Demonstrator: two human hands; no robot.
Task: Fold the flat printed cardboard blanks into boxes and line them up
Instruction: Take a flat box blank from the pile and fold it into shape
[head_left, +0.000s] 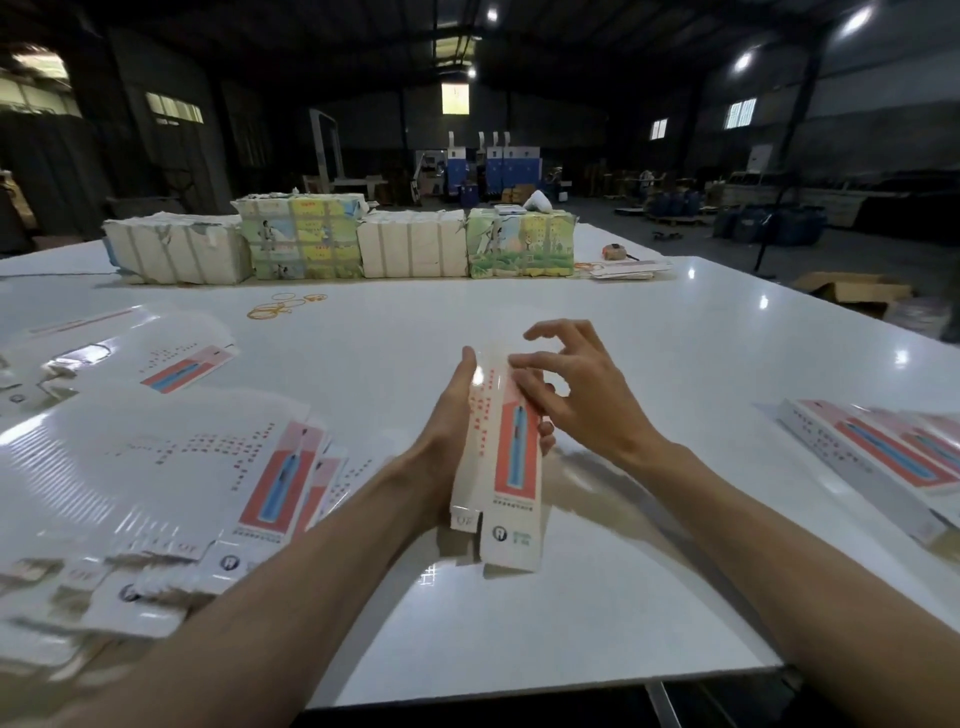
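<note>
A long white cardboard box (498, 467) with a red and blue print is held above the middle of the white table (623, 322). My left hand (447, 415) grips it from the left side, fingers wrapped behind it. My right hand (571, 384) rests its curled fingers on the box's upper right edge, index finger raised. The box's near-end flaps hang open. A fanned pile of flat printed blanks (156, 483) lies at the left. Finished boxes (883, 457) lie side by side at the right edge.
Four wrapped bundles (343, 241) stand in a row at the far side of the table. Rubber bands (283, 304) lie in front of them. More flat blanks (628, 270) lie at the far right. The table's near edge runs below my forearms.
</note>
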